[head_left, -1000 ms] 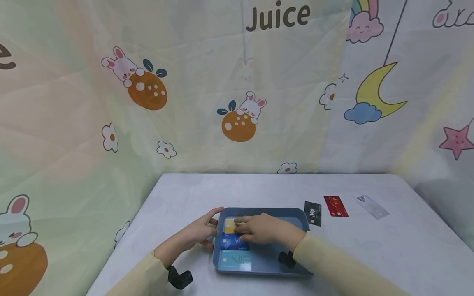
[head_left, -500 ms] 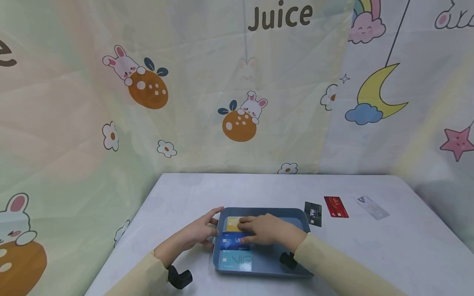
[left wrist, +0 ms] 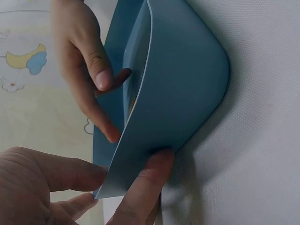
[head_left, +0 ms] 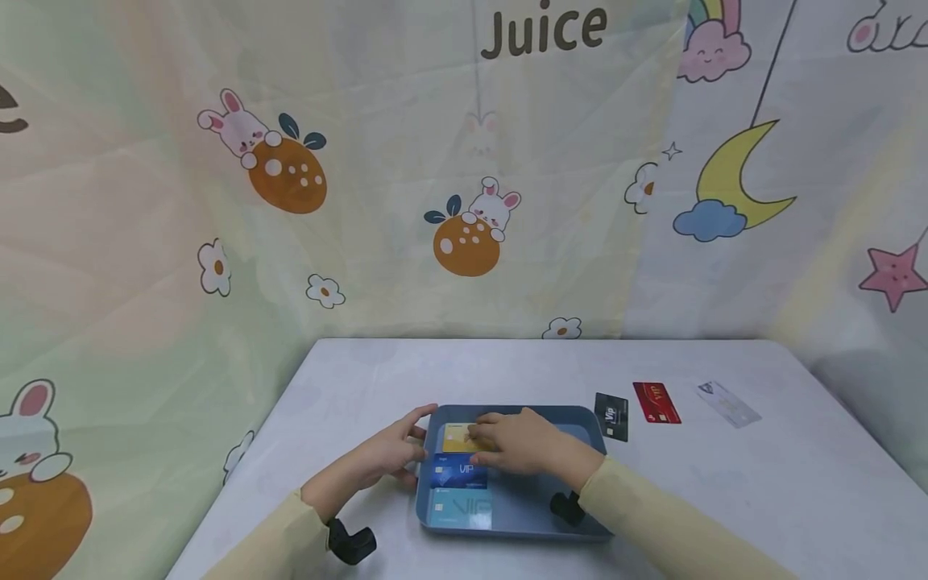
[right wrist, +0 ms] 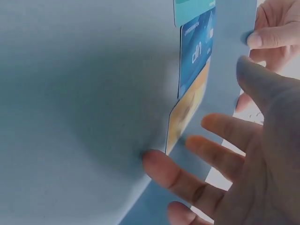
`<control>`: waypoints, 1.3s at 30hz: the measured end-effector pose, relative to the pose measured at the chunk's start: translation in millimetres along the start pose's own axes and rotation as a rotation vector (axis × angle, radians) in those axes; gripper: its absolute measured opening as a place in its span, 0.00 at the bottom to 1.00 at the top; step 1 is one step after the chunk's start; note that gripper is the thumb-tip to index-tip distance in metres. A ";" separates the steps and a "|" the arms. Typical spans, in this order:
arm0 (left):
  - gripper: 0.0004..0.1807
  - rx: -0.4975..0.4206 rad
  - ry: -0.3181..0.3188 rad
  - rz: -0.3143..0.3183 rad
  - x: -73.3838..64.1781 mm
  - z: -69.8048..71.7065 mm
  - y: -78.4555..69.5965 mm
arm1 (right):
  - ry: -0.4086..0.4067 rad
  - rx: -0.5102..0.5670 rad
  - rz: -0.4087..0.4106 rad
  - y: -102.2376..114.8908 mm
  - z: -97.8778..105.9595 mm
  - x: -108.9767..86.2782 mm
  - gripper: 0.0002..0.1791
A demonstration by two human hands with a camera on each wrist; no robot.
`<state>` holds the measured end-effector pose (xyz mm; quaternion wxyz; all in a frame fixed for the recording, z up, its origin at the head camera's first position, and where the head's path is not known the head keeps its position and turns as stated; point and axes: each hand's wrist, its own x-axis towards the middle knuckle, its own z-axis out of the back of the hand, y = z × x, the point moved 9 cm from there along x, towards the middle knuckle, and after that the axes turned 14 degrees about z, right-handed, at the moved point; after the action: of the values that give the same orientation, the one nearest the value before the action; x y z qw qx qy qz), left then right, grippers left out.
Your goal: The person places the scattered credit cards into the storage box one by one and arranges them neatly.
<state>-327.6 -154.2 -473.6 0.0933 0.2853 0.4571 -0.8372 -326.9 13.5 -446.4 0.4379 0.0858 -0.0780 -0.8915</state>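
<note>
A blue-grey tray (head_left: 522,511) stands on the table, with three cards in a column along its left side. At the far end lies a yellow card (head_left: 455,437), then a dark blue VIP card (head_left: 458,477), then a light blue VIP card (head_left: 453,509) nearest me. My right hand (head_left: 525,443) is over the tray, its fingers spread and fingertips at the right edge of the yellow card, covering part of it. My left hand (head_left: 384,455) grips the tray's left wall, one finger over the rim and another digit against the outer side (left wrist: 161,61).
Outside the tray at the back right lie a black Vip card (head_left: 612,416), right by the tray's corner, a red card (head_left: 656,403) and a pale, see-through card (head_left: 728,404). A printed cloth (head_left: 391,161) hangs behind the white table (head_left: 725,499).
My right hand has shifted slightly right, showing more of the yellow card and the dark blue card's lettering. My left hand and the tray have stayed in place.
</note>
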 end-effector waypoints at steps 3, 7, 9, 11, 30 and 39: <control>0.45 -0.002 0.000 -0.002 -0.4 -0.1 0.1 | -0.031 0.001 -0.015 -2.9 5.2 -1.9 0.34; 0.45 -0.004 -0.003 0.000 -0.4 0.0 0.3 | -0.061 0.008 -0.031 -6.5 11.1 -4.7 0.34; 0.45 -0.005 -0.004 0.002 0.0 0.1 0.4 | -0.075 0.012 -0.035 -8.7 12.8 -5.7 0.34; 0.45 -0.006 -0.006 0.003 0.2 0.1 0.2 | -0.088 0.015 -0.039 -10.9 14.3 -6.8 0.34; 0.45 -0.011 -0.006 0.004 1.7 -0.2 1.0 | -0.224 -0.047 -0.097 -39.3 30.7 -25.8 0.24; 0.45 -0.006 -0.013 0.004 1.6 0.7 0.3 | -0.278 -0.044 -0.133 -60.4 41.1 -44.6 0.21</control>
<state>-329.0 -154.8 -474.4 0.0988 0.2807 0.4586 -0.8374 -355.5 88.1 -415.5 0.3648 -0.0431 -0.1124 -0.9233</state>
